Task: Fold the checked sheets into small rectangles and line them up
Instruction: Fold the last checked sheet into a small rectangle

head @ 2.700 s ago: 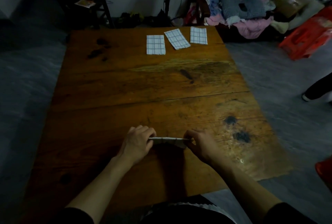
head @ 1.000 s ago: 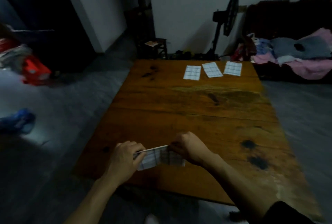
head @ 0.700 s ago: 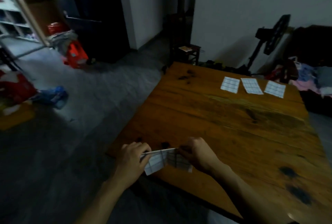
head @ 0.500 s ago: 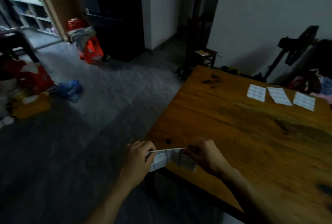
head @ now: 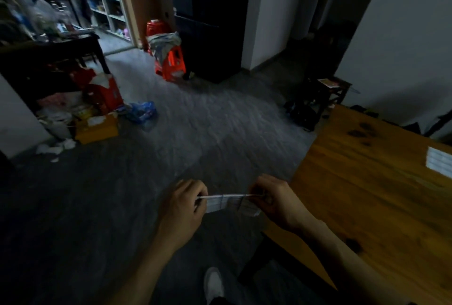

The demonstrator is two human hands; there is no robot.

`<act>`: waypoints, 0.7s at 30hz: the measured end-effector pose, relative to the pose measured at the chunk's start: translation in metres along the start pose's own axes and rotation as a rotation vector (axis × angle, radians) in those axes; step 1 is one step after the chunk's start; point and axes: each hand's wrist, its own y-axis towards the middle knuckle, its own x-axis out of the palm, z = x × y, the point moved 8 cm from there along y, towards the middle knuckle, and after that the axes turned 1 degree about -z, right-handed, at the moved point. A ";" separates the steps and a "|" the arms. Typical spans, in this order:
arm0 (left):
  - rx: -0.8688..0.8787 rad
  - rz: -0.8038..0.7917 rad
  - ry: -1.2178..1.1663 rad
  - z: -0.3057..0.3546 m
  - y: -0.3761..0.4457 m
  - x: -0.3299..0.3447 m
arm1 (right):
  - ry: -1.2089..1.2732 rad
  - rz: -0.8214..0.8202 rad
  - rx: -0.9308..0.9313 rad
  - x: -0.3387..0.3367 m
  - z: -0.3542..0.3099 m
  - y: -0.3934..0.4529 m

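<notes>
Both hands pinch one folded checked sheet (head: 231,203), held in air just off the table's near-left corner.

L hand (head: 182,209) grips the sheet's left end w/ curled fingers; R hand (head: 276,200) pinches the right end, so the sheet is stretched btwn them, top edge roughly level, rest hanging below. It's above the grey floor (head: 195,128), not on the table (head: 371,197). One more folded sheet (head: 439,164) lies flat near the table's far side, cut off by the frame's right edge. White shoe (head: 214,284) on the floor below the hands. Red stool (head: 170,63) & boxes/bags clutter (head: 97,109) well off to the left.
</notes>
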 end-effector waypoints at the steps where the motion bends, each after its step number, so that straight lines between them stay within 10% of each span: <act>1: -0.006 0.003 0.012 -0.010 0.007 -0.001 | 0.000 -0.002 -0.007 0.004 0.002 0.014; 21: 0.101 -0.223 0.011 -0.105 0.295 0.065 | 0.039 0.183 0.207 -0.026 0.154 0.229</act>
